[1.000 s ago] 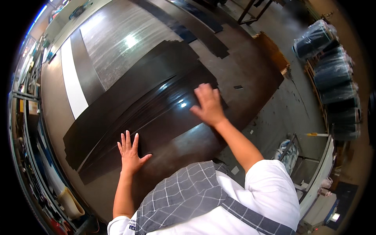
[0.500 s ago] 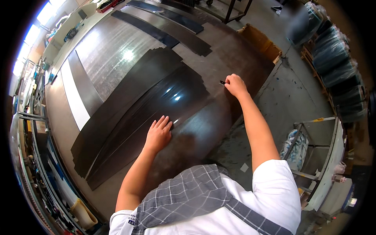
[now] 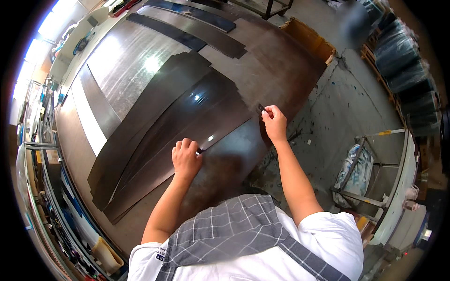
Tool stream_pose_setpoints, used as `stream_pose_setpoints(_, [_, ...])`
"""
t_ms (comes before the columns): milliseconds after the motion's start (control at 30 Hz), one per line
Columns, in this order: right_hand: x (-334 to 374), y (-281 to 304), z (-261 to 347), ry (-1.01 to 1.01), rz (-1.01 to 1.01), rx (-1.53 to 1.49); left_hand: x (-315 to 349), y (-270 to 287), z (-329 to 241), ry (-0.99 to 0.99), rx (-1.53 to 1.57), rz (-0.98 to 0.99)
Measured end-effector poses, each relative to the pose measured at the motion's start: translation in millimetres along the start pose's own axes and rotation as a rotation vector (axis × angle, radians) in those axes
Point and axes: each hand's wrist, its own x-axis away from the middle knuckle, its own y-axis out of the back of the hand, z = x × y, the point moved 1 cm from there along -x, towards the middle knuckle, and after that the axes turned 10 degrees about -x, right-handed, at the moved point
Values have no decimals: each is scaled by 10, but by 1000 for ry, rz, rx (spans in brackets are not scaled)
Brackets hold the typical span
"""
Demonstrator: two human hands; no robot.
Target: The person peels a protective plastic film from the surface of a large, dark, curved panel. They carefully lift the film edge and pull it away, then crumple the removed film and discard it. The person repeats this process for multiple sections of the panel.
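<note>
Left hand (image 3: pixel 185 158) now curled pinching dark sheet (image 3: pixel 187 122) edge, right hand (image 3: pixel 274 122) gripping its corner

Both forearms bare, entering from the lower edge and reaching forward. Left hand (image 3: pixel 185 158): arm bent at the elbow, wrist straight, back of the hand up, fingers (image 3: pixel 187 145) curled under, thumb side pinching toward the right. Right hand (image 3: pixel 274 122): arm stretched further out, nearly straight, fingers closed in a pinch at the upper left of the fist. Hands well apart, left nearer the body.
</note>
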Motion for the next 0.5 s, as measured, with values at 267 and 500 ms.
stream_pose_setpoints(267, [-17,-310,292,261,67,210,-691,-242,-453,-86,318,181])
stream_pose_setpoints(500, [23,-486,189,556,65,644,-475,-294,-689,-167,280,345])
